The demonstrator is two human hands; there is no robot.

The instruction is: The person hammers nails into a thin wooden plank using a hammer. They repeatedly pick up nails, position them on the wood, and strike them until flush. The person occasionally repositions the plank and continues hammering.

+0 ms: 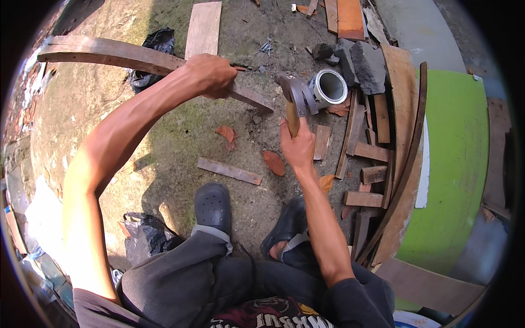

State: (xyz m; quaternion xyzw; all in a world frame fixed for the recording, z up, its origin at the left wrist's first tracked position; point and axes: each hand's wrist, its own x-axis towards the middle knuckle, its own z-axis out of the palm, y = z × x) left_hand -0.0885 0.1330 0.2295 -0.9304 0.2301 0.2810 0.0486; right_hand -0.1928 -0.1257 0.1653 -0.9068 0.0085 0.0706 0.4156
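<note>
My left hand is closed around a long wooden plank. The plank runs from the far left to the middle, and its near end sticks out past my fingers to the right. In my right hand is a claw hammer, gripped by its wooden handle with the dark metal head pointing away from me. The head hangs just right of the plank's end, apart from it, and partly overlaps an opened metal can in my view. Beyond my left hand lies a short flat board.
Several nails lie on the concrete ground. Dark stone blocks and a pile of wood scraps are at right, beside a green panel. A wood strip lies before my shoes. Black plastic bags sit at left.
</note>
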